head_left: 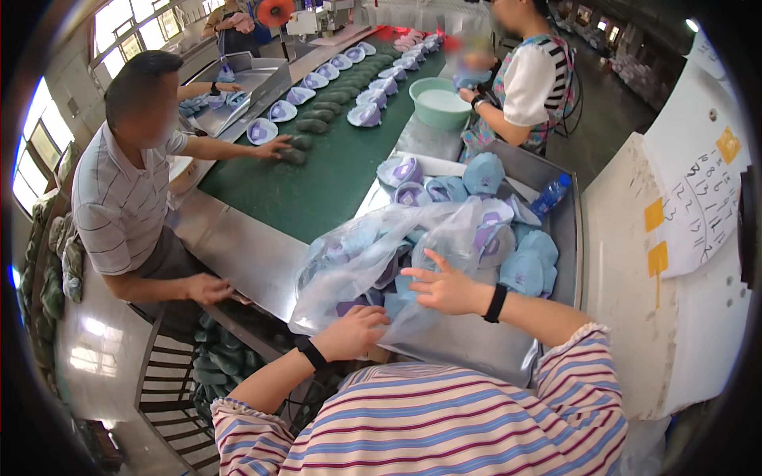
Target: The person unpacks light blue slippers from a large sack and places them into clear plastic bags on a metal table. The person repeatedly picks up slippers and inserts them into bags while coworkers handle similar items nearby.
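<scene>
A clear plastic bag (349,274) lies in front of me, filled with light blue and purple cup-shaped fabric pieces that look like shoe uppers. At its near edge my left hand (355,332) has its fingers curled against the plastic, gripping it. My right hand (446,285) is over the bag's right part, fingers spread apart and nothing visibly held. More light blue pieces (524,268) are heaped loose in the metal tray (575,238), to the right of the bag and behind it.
A green conveyor belt (262,186) carries rows of dark green shoe lasts (327,106) and white-and-purple pieces (365,115). A person (131,190) on the left reaches onto it. Another person (528,87) stands beyond a green basin (440,103). A blue-capped bottle (552,194) lies in the tray.
</scene>
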Demonstrator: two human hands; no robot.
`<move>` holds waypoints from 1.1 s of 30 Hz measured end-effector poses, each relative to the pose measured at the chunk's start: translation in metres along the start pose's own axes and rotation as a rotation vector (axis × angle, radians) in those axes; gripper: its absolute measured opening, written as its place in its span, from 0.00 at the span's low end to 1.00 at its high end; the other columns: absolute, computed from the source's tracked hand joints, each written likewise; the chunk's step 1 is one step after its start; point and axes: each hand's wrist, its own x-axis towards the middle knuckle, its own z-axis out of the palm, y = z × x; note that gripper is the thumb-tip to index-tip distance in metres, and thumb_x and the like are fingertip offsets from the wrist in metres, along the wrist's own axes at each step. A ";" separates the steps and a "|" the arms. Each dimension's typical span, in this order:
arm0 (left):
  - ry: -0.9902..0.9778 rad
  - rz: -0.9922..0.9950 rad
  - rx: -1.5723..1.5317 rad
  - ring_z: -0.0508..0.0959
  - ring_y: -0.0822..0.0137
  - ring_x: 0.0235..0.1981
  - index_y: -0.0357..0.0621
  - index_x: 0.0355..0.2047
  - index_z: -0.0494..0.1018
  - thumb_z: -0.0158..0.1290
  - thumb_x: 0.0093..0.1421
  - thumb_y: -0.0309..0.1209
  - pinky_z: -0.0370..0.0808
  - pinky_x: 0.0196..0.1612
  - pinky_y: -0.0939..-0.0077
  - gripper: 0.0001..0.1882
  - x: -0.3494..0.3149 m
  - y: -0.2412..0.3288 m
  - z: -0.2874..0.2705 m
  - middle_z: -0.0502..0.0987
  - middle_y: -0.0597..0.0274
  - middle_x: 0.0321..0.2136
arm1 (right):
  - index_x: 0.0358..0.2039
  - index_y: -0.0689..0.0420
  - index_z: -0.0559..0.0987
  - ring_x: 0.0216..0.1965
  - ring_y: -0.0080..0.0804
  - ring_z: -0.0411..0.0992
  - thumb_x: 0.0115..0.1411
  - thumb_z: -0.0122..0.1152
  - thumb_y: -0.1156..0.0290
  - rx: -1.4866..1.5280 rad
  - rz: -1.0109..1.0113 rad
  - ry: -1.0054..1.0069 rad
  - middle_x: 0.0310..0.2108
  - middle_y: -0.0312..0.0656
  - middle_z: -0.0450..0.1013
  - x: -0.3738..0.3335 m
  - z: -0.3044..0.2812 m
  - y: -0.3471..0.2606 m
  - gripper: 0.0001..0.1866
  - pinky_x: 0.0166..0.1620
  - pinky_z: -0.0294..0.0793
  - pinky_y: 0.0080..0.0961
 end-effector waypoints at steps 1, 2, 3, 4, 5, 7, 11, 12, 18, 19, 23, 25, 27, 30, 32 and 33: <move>0.045 0.048 -0.082 0.66 0.56 0.56 0.44 0.29 0.72 0.54 0.49 0.30 0.63 0.53 0.57 0.07 0.006 0.018 -0.008 0.71 0.57 0.45 | 0.20 0.51 0.73 0.59 0.34 0.62 0.48 0.57 0.69 0.029 -0.036 0.066 0.38 0.36 0.74 -0.003 -0.007 -0.002 0.03 0.64 0.48 0.52; 0.018 0.083 -0.089 0.65 0.55 0.57 0.42 0.30 0.70 0.53 0.50 0.31 0.64 0.53 0.59 0.08 0.009 0.028 -0.010 0.69 0.55 0.49 | 0.21 0.52 0.73 0.58 0.34 0.64 0.48 0.56 0.70 0.056 -0.067 0.130 0.36 0.36 0.74 -0.009 -0.014 -0.002 0.02 0.63 0.52 0.48; -0.004 0.089 -0.104 0.66 0.54 0.56 0.42 0.32 0.70 0.53 0.51 0.31 0.65 0.52 0.60 0.09 0.009 0.034 -0.010 0.70 0.55 0.48 | 0.21 0.52 0.73 0.56 0.35 0.66 0.49 0.54 0.71 0.082 -0.092 0.195 0.34 0.36 0.74 -0.015 -0.022 -0.003 0.02 0.63 0.56 0.45; -0.019 0.083 -0.119 0.68 0.54 0.54 0.43 0.34 0.70 0.53 0.51 0.31 0.66 0.52 0.61 0.10 0.005 0.040 -0.007 0.70 0.55 0.47 | 0.20 0.54 0.71 0.43 0.37 0.75 0.49 0.53 0.72 0.139 -0.121 0.250 0.28 0.38 0.74 -0.017 -0.030 -0.004 0.03 0.49 0.72 0.37; -0.033 0.076 -0.135 0.69 0.54 0.52 0.43 0.36 0.70 0.52 0.51 0.31 0.67 0.51 0.62 0.12 0.001 0.043 -0.003 0.71 0.55 0.47 | 0.20 0.54 0.70 0.36 0.38 0.75 0.48 0.53 0.71 0.218 -0.031 -0.049 0.25 0.39 0.74 -0.027 -0.031 -0.011 0.03 0.41 0.73 0.38; -0.258 -0.235 -0.039 0.73 0.52 0.43 0.41 0.37 0.70 0.50 0.53 0.31 0.69 0.47 0.59 0.12 -0.034 0.037 0.004 0.74 0.53 0.40 | 0.20 0.54 0.69 0.20 0.42 0.74 0.47 0.54 0.69 0.261 0.174 -0.515 0.18 0.42 0.73 -0.075 -0.018 -0.016 0.05 0.24 0.70 0.43; -0.078 -0.601 0.027 0.74 0.48 0.41 0.41 0.35 0.74 0.59 0.48 0.35 0.70 0.47 0.59 0.15 -0.126 -0.019 -0.015 0.75 0.51 0.34 | 0.34 0.52 0.80 0.34 0.46 0.75 0.55 0.52 0.65 0.241 0.707 -0.599 0.32 0.45 0.76 -0.175 0.039 0.028 0.10 0.36 0.74 0.41; 0.038 -0.625 0.006 0.73 0.49 0.45 0.39 0.40 0.73 0.59 0.49 0.39 0.70 0.49 0.61 0.21 -0.131 -0.027 -0.014 0.75 0.49 0.39 | 0.35 0.53 0.79 0.35 0.47 0.75 0.55 0.53 0.65 0.274 0.715 -0.444 0.34 0.46 0.76 -0.173 0.048 0.034 0.11 0.38 0.74 0.41; 0.193 -1.011 -0.316 0.76 0.47 0.41 0.36 0.49 0.69 0.43 0.63 0.48 0.72 0.44 0.59 0.27 -0.147 -0.136 0.064 0.76 0.43 0.40 | 0.46 0.58 0.74 0.44 0.51 0.71 0.52 0.57 0.67 0.377 0.639 -0.487 0.45 0.50 0.72 -0.125 0.154 0.067 0.20 0.46 0.71 0.40; 0.150 -0.946 -0.082 0.76 0.46 0.40 0.39 0.51 0.68 0.44 0.63 0.49 0.72 0.43 0.58 0.27 -0.123 -0.130 0.055 0.76 0.42 0.41 | 0.48 0.58 0.73 0.45 0.51 0.70 0.52 0.58 0.68 0.345 0.605 -0.310 0.46 0.51 0.72 -0.128 0.153 0.064 0.21 0.47 0.70 0.40; 0.004 -0.883 -0.034 0.74 0.42 0.44 0.47 0.59 0.61 0.51 0.59 0.45 0.70 0.49 0.57 0.30 -0.076 -0.072 -0.034 0.70 0.41 0.50 | 0.47 0.59 0.73 0.43 0.51 0.71 0.52 0.60 0.66 0.541 0.911 -0.616 0.44 0.56 0.71 -0.147 0.085 0.076 0.22 0.45 0.72 0.39; 0.197 -0.796 -0.086 0.72 0.41 0.47 0.49 0.62 0.57 0.54 0.57 0.43 0.69 0.52 0.57 0.34 -0.074 -0.073 -0.042 0.66 0.41 0.54 | 0.55 0.57 0.68 0.42 0.47 0.73 0.53 0.60 0.66 0.618 0.935 -0.316 0.52 0.55 0.67 -0.125 0.036 0.082 0.28 0.43 0.73 0.34; 0.483 -0.708 0.070 0.68 0.40 0.52 0.50 0.64 0.55 0.56 0.56 0.40 0.67 0.54 0.55 0.37 -0.068 -0.105 -0.035 0.61 0.42 0.58 | 0.64 0.55 0.57 0.40 0.38 0.75 0.57 0.58 0.64 0.634 0.796 0.107 0.59 0.52 0.62 -0.105 0.022 0.098 0.36 0.37 0.75 0.31; 0.491 -0.964 -0.130 0.66 0.42 0.56 0.43 0.63 0.54 0.55 0.56 0.40 0.65 0.56 0.58 0.38 -0.052 -0.174 -0.044 0.63 0.40 0.57 | 0.68 0.50 0.46 0.42 0.36 0.74 0.60 0.55 0.56 1.045 1.183 -0.134 0.62 0.50 0.57 -0.054 -0.019 0.139 0.41 0.32 0.76 0.29; 0.326 -1.028 -0.104 0.64 0.45 0.59 0.40 0.63 0.52 0.56 0.55 0.41 0.65 0.58 0.62 0.41 -0.063 -0.225 -0.029 0.63 0.40 0.58 | 0.68 0.48 0.45 0.40 0.38 0.75 0.61 0.54 0.53 1.095 1.244 -0.192 0.62 0.50 0.57 -0.025 -0.015 0.166 0.42 0.31 0.76 0.27; 0.273 -1.007 -0.109 0.65 0.44 0.58 0.38 0.63 0.53 0.57 0.53 0.41 0.64 0.58 0.61 0.41 -0.063 -0.238 -0.019 0.64 0.39 0.56 | 0.68 0.47 0.44 0.38 0.39 0.76 0.61 0.54 0.51 1.067 1.266 -0.278 0.62 0.51 0.57 -0.018 -0.005 0.173 0.42 0.30 0.76 0.26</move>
